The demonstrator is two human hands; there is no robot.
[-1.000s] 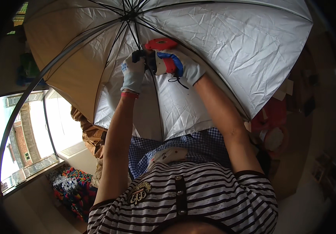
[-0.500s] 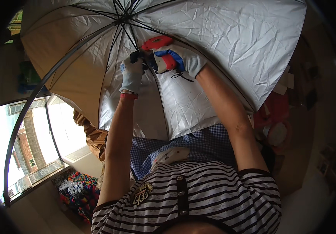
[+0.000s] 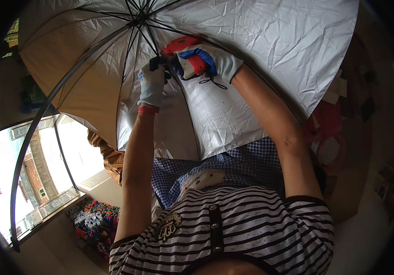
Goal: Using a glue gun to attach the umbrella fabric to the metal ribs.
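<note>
A large open umbrella [image 3: 270, 55] fills the upper view, its silvery, creased inner side facing me. Thin black ribs fan out from the hub [image 3: 140, 19], and the long dark shaft [image 3: 68, 75] runs down to the lower left, bent by the lens. Gloved in white with dark fingertips, my left hand [image 3: 151, 85] is closed at a thin black rib below the hub. My right hand [image 3: 224, 64], in a white and blue glove, grips a red-and-white handheld tool [image 3: 182, 43] whose front end lies close to the left fingertips. From the tool dangles a black cord loop [image 3: 213, 82].
A bright window [image 3: 46, 156] with a sill is at the left, partly crossed by the shaft. Below it lies a multicoloured textile heap [image 3: 95, 220]. Brown cloth [image 3: 110, 153] hangs beside the umbrella's edge. Blue checked cloth [image 3: 252, 158] covers my lap. Red items [image 3: 325, 121] sit at the right.
The umbrella, both hands and the tool appear shifted slightly up and left in view. Each hand keeps its hold, and the tool stays beside the left fingertips.
</note>
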